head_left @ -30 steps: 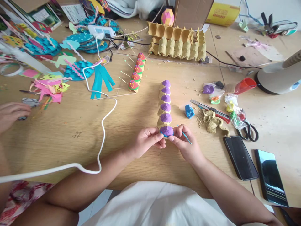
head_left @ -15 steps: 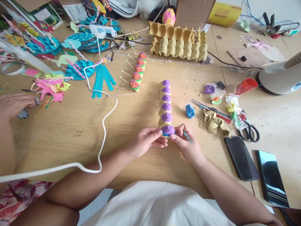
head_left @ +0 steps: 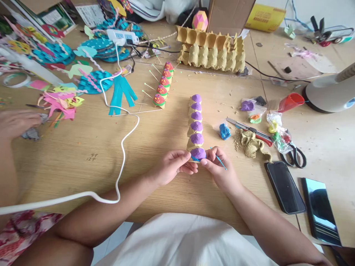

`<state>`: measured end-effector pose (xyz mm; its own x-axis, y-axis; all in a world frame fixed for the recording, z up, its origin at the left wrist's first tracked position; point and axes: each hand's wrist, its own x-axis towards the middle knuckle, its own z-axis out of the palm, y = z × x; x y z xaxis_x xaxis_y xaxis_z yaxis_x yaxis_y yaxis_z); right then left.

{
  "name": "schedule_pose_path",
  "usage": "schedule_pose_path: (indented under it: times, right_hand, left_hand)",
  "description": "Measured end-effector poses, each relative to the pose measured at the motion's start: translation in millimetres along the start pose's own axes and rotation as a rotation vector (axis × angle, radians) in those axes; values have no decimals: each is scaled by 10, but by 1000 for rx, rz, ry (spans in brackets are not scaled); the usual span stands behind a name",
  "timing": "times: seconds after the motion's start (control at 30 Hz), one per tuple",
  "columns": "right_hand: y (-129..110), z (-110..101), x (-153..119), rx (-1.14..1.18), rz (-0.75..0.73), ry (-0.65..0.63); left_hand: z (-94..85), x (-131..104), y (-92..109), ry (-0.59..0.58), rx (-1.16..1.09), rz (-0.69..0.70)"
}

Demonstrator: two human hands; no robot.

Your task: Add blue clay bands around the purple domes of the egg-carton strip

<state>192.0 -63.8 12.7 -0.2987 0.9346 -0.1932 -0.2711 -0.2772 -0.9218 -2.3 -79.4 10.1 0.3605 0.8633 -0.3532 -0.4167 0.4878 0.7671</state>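
Observation:
A strip of egg carton (head_left: 191, 129) lies lengthwise in front of me, its row of bumps capped with purple clay (head_left: 196, 126). At its near end, blue clay (head_left: 195, 159) shows under the last purple cap. My left hand (head_left: 179, 162) pinches the left side of that end, with fingers curled beneath. On the right side, the thumb of my right hand (head_left: 220, 166) presses at the blue edge. A thin blue strand (head_left: 219, 159) sticks out between that hand's fingers. A lump of blue clay (head_left: 224, 131) in plastic sits farther right.
A red-and-green decorated carton strip (head_left: 163, 85) with pins stands beyond. Right are a utility knife (head_left: 249, 130), carton scraps (head_left: 251, 144), scissors (head_left: 298, 155) and two phones (head_left: 285, 187). A white cable (head_left: 122, 147) crosses the left. Another person's hand (head_left: 20, 122) holds something grey.
My hands and the purple-capped strip stay almost still. At the far left, the other person's hand and the grey thing have shifted slightly. The whole view has moved a little.

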Motion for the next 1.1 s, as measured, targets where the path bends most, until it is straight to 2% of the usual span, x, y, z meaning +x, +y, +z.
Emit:
schedule_pose_path:
  times: [0.37, 0.7, 1.1]
  right_hand:
    - [14, 1, 0, 8, -13, -14]
    - [38, -27, 10, 47, -28, -7]
    - [28, -27, 4, 43, -29, -37]
  left_hand:
    - [13, 5, 6, 13, -40, -16]
    - [-26, -3, -20, -23, 182, 72]
    - [-27, -10, -15, -46, 156, 68]
